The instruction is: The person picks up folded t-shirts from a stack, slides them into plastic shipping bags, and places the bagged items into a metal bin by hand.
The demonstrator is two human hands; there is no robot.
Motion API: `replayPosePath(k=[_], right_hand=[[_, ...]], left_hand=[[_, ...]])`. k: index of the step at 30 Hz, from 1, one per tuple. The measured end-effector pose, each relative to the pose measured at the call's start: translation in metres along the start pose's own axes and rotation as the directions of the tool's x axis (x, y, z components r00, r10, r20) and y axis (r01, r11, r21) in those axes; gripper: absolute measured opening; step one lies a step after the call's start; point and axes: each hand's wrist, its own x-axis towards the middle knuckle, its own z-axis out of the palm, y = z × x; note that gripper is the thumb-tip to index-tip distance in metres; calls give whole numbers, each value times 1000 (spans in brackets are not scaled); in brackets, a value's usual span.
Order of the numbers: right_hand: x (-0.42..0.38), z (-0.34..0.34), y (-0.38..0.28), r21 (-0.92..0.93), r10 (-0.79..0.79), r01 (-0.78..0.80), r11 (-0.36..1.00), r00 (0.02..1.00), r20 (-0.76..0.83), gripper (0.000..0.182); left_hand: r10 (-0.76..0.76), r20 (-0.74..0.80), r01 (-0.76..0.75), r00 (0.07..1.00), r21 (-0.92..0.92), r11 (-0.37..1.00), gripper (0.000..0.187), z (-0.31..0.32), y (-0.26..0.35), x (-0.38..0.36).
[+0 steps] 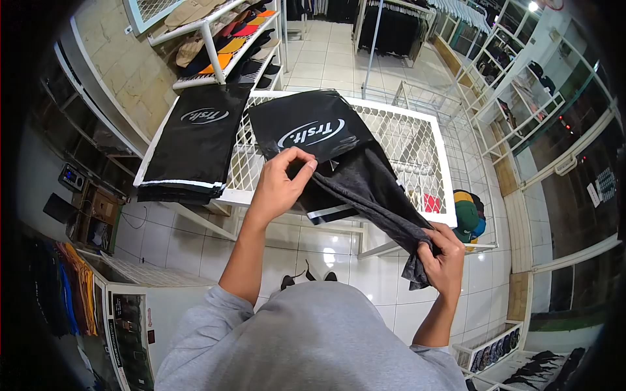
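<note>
A dark grey cloth garment stretches slantwise over the front of the table. With thumb and fingers my right hand grips its bunched lower right end, which hangs past the table edge. My left hand is closed in a pinch at the garment's upper left edge, fingertips right beside a black plastic bag printed "Trslt." in white. This bag lies at an angle, and the garment overlaps its lower part. To the left, a neat stack of matching black bags lies flat, with a white strip along the near edge.
Both lie on a white mesh-topped table. Shelves of caps stand behind on the left. Several caps sit in a wire rack at the right. A clothes rack is at the back, and hanging clothes are at the lower left.
</note>
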Motion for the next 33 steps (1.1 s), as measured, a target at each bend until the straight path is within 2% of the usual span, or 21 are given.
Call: replayPosePath(k=[2, 3, 5, 6, 7, 9, 11, 14, 15, 17, 18, 19, 21, 22, 25, 27, 33], right_hand=[[-1, -1, 3, 38, -9, 10, 999, 1000, -22, 27], [-2, 0, 6, 39, -10, 11, 999, 1000, -21, 27], [-2, 7, 15, 100, 1, 4, 995, 999, -50, 26], [0, 9, 16, 100, -2, 7, 995, 999, -52, 26], [2, 12, 17, 116, 2, 1, 993, 1000, -19, 27], [4, 18, 17, 133, 8, -10, 991, 1000, 10, 27], [7, 21, 18, 84, 18, -24, 996, 998, 65, 27], [11, 15, 5, 49, 14, -19, 999, 996, 91, 26], [12, 14, 1, 27, 13, -16, 1000, 995, 100, 26], [12, 14, -3, -15, 16, -15, 1000, 998, 65, 26], [12, 13, -4, -57, 21, -19, 998, 999, 31, 25], [14, 14, -5, -59, 19, -17, 998, 999, 31, 25], [14, 14, -6, -68, 35, -35, 997, 999, -4, 25], [15, 16, -10, -67, 32, -32, 997, 999, 0, 25], [14, 29, -25, -92, -50, 52, 994, 998, 28, 25], [15, 39, -31, -52, -43, 45, 998, 998, 48, 25], [30, 52, -31, -26, -6, 8, 1000, 999, 49, 27]], left_hand=[[-70, 107, 66, 992, 38, 997, 12, -3, -2, -2], [-71, 105, 67, 992, 39, 997, 12, -3, -2, -2], [-197, 218, 205, 956, -16, 979, 14, -4, -1, -2], [-177, 235, 190, 956, -34, 981, 17, -1, -10, -2], [-175, 235, 188, 956, -34, 982, 17, 1, -16, -1], [-158, 138, 167, 978, -57, 984, 20, 6, -23, 1], [-107, 90, 116, 990, -106, 988, 22, 12, -28, 1], [-108, 17, 103, 994, 202, 974, 25, 12, -19, -3], [-107, 18, 102, 994, 202, 974, 25, 13, -14, -4], [33, -127, 25, 991, 429, 903, 18, 14, -3, -8], [125, -152, -37, 981, 482, 875, 17, 14, 2, -10], [126, -153, -38, 980, 481, 876, 17, 13, 8, -10], [262, -91, -165, 961, 572, 804, 16, 10, 21, -12], [231, -45, -170, 972, 545, 821, 17, 12, 27, -13], [267, 10, -235, 964, 502, 832, 17, 27, 25, -9], [298, 41, -286, 954, 436, 853, 16, 38, 22, -5], [290, 41, -287, 956, 321, 902, 19, 39, 37, -17]])
